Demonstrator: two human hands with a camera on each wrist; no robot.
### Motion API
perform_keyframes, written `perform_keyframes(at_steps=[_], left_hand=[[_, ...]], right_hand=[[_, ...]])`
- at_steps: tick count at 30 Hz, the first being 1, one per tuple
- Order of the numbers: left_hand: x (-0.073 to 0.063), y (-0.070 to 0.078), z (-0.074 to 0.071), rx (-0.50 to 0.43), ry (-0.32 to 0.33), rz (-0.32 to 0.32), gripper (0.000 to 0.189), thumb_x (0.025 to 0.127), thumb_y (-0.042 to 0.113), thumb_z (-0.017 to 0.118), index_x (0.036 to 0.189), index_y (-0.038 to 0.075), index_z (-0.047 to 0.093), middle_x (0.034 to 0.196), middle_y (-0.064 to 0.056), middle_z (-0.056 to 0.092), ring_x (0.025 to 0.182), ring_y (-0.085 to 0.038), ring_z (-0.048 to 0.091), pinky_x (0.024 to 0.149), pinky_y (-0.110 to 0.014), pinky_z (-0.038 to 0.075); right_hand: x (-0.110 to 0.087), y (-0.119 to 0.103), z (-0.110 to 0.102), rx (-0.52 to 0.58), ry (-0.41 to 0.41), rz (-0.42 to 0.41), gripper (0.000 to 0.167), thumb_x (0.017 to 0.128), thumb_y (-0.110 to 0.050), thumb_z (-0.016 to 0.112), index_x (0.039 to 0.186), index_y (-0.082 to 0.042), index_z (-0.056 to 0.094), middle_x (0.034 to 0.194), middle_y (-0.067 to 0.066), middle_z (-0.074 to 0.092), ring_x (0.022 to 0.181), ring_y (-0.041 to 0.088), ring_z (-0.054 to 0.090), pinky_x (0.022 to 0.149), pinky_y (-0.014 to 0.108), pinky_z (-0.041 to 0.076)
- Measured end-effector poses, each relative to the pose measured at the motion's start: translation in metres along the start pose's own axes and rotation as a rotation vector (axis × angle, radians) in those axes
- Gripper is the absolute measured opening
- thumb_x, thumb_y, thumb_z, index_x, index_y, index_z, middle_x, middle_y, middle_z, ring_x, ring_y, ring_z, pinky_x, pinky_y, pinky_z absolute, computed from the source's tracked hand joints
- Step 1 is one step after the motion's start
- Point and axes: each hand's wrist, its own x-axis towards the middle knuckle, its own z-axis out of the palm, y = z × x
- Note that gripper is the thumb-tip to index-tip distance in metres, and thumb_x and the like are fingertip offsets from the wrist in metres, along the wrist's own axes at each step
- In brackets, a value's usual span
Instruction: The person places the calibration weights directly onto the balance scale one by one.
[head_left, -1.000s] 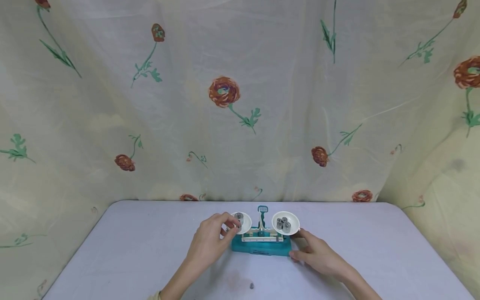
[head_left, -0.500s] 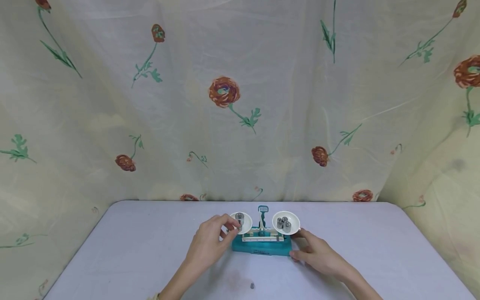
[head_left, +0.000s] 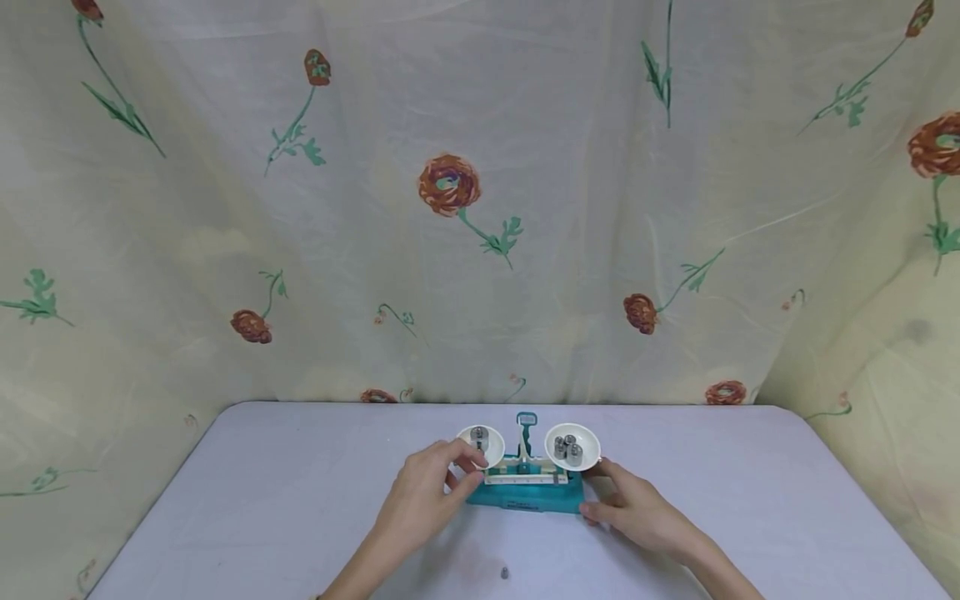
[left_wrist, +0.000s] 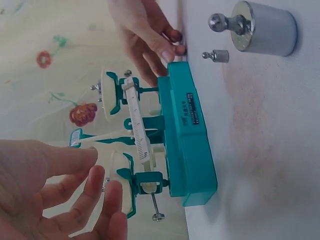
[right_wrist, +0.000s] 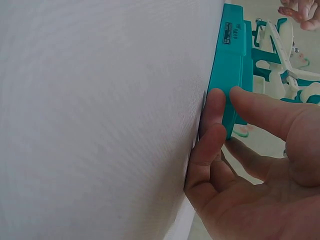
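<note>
A teal balance scale with two white pans stands on the table. My left hand hovers at the near side of the left pan, fingers loosely bent, thumb and index fingertip apart. Nothing shows between them in the left wrist view. Behind the fingertips, metal weights stand in that pan, partly covered. Several more weights are grouped in the right pan. My right hand grips the right end of the base, thumb on its upper side and fingers low against the table.
A small weight stands on the table in front of the scale. Beside it in the left wrist view is a much larger knobbed weight. A flowered curtain hangs behind the white-covered table.
My left hand has shifted slightly right and toward me, its fingertips drawing from the weights to the left pan's near rim. The right hand keeps its place on the base.
</note>
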Motion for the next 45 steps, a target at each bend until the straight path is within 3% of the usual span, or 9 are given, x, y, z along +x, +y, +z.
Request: perform_keyframes(at_steps=[4, 12, 18, 22, 28, 35, 39, 43, 45], left_hand=[[0.000, -0.001, -0.001, -0.074, -0.074, 0.052, 0.011, 0.099, 0.019, 0.079, 0.110, 0.020, 0.076, 0.098, 0.002, 0.076, 0.077, -0.005, 0.060, 0.069, -0.018, 0.053], [-0.001, -0.006, 0.004, -0.157, -0.344, 0.173, 0.014, 0.102, 0.018, 0.076, 0.115, 0.014, 0.075, 0.101, -0.002, 0.077, 0.076, 0.001, 0.060, 0.072, -0.016, 0.055], [-0.002, -0.012, 0.017, -0.216, -0.510, 0.142, 0.015, 0.102, 0.016, 0.075, 0.116, 0.017, 0.074, 0.101, 0.003, 0.076, 0.075, 0.003, 0.062, 0.074, -0.015, 0.057], [0.002, -0.034, 0.037, -0.191, -0.598, 0.170, 0.014, 0.103, 0.021, 0.074, 0.117, 0.021, 0.074, 0.099, 0.012, 0.074, 0.074, 0.004, 0.063, 0.073, -0.014, 0.057], [0.007, -0.067, 0.068, -0.071, -0.616, 0.329, 0.013, 0.105, 0.030, 0.073, 0.117, 0.029, 0.072, 0.098, 0.022, 0.071, 0.074, 0.009, 0.061, 0.071, -0.013, 0.055], [-0.004, -0.032, 0.047, -0.020, -0.644, 0.302, 0.010, 0.103, 0.023, 0.075, 0.113, 0.022, 0.074, 0.092, 0.015, 0.071, 0.073, 0.009, 0.058, 0.071, -0.013, 0.054], [0.000, -0.053, 0.066, -0.035, -0.647, 0.311, 0.010, 0.102, 0.029, 0.075, 0.112, 0.028, 0.074, 0.090, 0.021, 0.068, 0.073, 0.008, 0.059, 0.070, -0.014, 0.054], [0.001, -0.055, 0.067, -0.060, -0.661, 0.272, 0.011, 0.100, 0.026, 0.078, 0.109, 0.032, 0.074, 0.088, 0.023, 0.064, 0.072, 0.008, 0.058, 0.069, -0.014, 0.053], [-0.002, -0.045, 0.059, -0.043, -0.667, 0.238, 0.013, 0.099, 0.021, 0.079, 0.108, 0.029, 0.075, 0.088, 0.022, 0.064, 0.072, 0.007, 0.057, 0.070, -0.014, 0.053]], right_hand=[[0.001, 0.000, 0.000, -0.004, 0.001, 0.008, 0.074, 0.097, -0.023, 0.080, 0.158, 0.002, 0.045, 0.158, 0.027, 0.055, 0.138, 0.047, 0.061, 0.106, 0.058, 0.059], [0.001, 0.000, 0.001, -0.011, 0.007, 0.010, 0.075, 0.097, -0.023, 0.081, 0.158, 0.002, 0.046, 0.158, 0.027, 0.055, 0.133, 0.044, 0.065, 0.104, 0.056, 0.060], [0.001, 0.000, 0.000, -0.024, 0.013, 0.000, 0.073, 0.097, -0.024, 0.081, 0.156, 0.001, 0.048, 0.156, 0.025, 0.057, 0.138, 0.045, 0.062, 0.106, 0.058, 0.058], [0.001, 0.001, 0.000, -0.017, 0.010, -0.002, 0.073, 0.097, -0.024, 0.081, 0.156, 0.002, 0.047, 0.157, 0.027, 0.055, 0.134, 0.046, 0.064, 0.107, 0.059, 0.058], [0.001, 0.001, 0.000, -0.007, 0.008, 0.018, 0.076, 0.096, -0.023, 0.081, 0.158, 0.002, 0.045, 0.159, 0.029, 0.053, 0.128, 0.045, 0.068, 0.105, 0.057, 0.059], [0.001, 0.003, 0.000, -0.017, 0.011, -0.008, 0.073, 0.096, -0.024, 0.081, 0.156, 0.001, 0.047, 0.157, 0.028, 0.055, 0.135, 0.048, 0.063, 0.107, 0.060, 0.057], [0.000, 0.003, 0.000, -0.015, 0.010, -0.028, 0.072, 0.096, -0.024, 0.081, 0.155, 0.001, 0.048, 0.157, 0.028, 0.056, 0.133, 0.046, 0.065, 0.107, 0.060, 0.057], [-0.001, 0.001, 0.000, -0.011, 0.005, -0.029, 0.073, 0.097, -0.023, 0.081, 0.156, 0.003, 0.047, 0.157, 0.028, 0.055, 0.136, 0.048, 0.063, 0.107, 0.059, 0.058], [-0.001, 0.001, 0.000, -0.007, 0.003, -0.019, 0.075, 0.097, -0.023, 0.080, 0.157, 0.003, 0.045, 0.158, 0.029, 0.054, 0.136, 0.049, 0.063, 0.106, 0.059, 0.058]])
